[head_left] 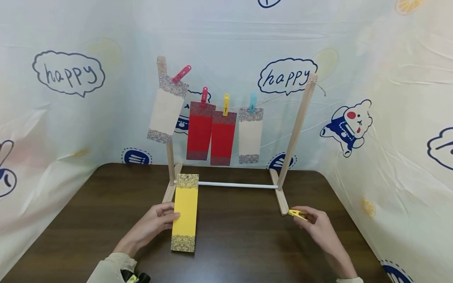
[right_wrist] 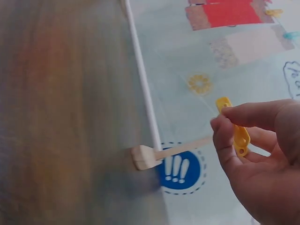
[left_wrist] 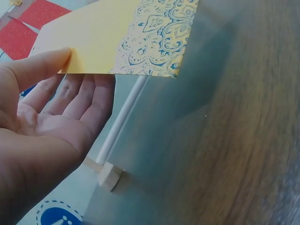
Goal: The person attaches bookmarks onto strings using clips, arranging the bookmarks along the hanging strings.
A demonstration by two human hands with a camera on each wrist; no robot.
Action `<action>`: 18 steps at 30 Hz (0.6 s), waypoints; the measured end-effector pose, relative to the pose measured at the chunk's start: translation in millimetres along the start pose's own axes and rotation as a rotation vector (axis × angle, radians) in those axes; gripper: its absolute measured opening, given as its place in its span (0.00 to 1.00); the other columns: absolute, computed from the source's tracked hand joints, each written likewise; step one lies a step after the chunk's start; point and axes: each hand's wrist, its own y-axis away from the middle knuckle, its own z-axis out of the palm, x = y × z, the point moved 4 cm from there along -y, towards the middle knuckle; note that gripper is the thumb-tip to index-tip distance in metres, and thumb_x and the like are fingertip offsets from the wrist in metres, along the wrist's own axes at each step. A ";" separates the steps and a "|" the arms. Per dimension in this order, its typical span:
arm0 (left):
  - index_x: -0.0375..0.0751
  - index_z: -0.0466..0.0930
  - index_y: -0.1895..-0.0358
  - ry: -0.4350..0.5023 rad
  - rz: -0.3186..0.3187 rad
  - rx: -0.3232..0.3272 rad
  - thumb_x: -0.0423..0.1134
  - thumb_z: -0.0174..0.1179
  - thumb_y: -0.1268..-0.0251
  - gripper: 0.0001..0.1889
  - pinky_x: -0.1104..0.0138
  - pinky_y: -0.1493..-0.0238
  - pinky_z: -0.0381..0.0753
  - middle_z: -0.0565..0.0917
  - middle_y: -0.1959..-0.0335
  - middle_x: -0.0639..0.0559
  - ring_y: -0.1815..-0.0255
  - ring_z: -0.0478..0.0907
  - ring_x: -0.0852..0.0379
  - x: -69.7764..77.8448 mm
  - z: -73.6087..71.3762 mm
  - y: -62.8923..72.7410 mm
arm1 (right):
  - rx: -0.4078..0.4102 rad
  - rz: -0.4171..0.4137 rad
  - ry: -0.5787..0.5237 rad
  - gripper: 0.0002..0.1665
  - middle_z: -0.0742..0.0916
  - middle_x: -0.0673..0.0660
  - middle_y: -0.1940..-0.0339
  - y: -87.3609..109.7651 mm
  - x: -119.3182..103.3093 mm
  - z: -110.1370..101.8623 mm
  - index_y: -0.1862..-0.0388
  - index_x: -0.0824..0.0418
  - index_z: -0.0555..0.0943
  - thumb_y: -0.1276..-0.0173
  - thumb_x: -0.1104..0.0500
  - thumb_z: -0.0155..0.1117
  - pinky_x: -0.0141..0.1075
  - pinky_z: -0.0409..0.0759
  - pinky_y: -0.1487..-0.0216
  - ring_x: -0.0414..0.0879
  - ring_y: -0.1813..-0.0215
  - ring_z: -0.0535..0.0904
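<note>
My left hand (head_left: pixel 152 226) pinches a yellow card (head_left: pixel 185 214) by its left edge, thumb in front and fingers behind. Lacy dark patterns band both ends of this card, which stands nearly upright before the rack's left foot. In the left wrist view the thumb presses on the card's plain yellow part (left_wrist: pixel 89 37). Between thumb and fingers, my right hand (head_left: pixel 316 224) holds a yellow clothespin (head_left: pixel 298 214) close to the rack's right foot (head_left: pixel 282 200). The right wrist view shows the clothespin (right_wrist: pixel 241 136) partly covered by fingers.
A string between two wooden posts (head_left: pixel 296 129) carries two white cards (head_left: pixel 250 135) and two red cards (head_left: pixel 199 131), clipped with pink, yellow and blue clothespins (head_left: pixel 253 103). A white rod (head_left: pixel 237 184) joins the feet on the dark table (head_left: pixel 233 236). Printed curtain hangs behind.
</note>
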 end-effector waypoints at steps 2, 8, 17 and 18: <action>0.28 0.73 0.45 -0.012 -0.003 0.014 0.34 0.55 0.25 0.14 0.55 0.50 0.83 0.83 0.59 0.47 0.57 0.83 0.53 3.0 -0.1 1.3 | -0.039 -0.017 0.015 0.20 0.85 0.64 0.57 0.2 -6.9 -2.1 0.44 0.68 0.81 0.35 0.68 0.68 0.37 0.84 0.64 0.46 0.65 0.83; 0.28 0.74 0.46 -0.036 0.009 0.043 0.35 0.56 0.26 0.13 0.56 0.52 0.84 0.83 0.60 0.47 0.58 0.82 0.54 9.8 0.2 4.8 | -0.067 -0.053 0.085 0.21 0.87 0.60 0.60 1.7 -23.0 -8.2 0.41 0.66 0.78 0.33 0.69 0.66 0.40 0.85 0.61 0.50 0.62 0.86; 0.31 0.75 0.52 -0.070 0.028 0.062 0.35 0.58 0.27 0.10 0.56 0.53 0.84 0.82 0.62 0.49 0.60 0.81 0.56 17.6 7.3 7.3 | 0.010 -0.167 0.199 0.16 0.88 0.58 0.59 5.3 -44.0 -15.4 0.46 0.62 0.81 0.31 0.63 0.67 0.30 0.84 0.59 0.42 0.61 0.87; 0.31 0.75 0.52 -0.082 0.033 0.060 0.35 0.58 0.27 0.10 0.57 0.53 0.84 0.82 0.63 0.49 0.61 0.81 0.56 18.8 8.9 7.6 | 0.015 -0.182 0.203 0.15 0.88 0.58 0.59 5.7 -46.0 -16.3 0.46 0.61 0.81 0.31 0.62 0.67 0.30 0.84 0.59 0.42 0.61 0.87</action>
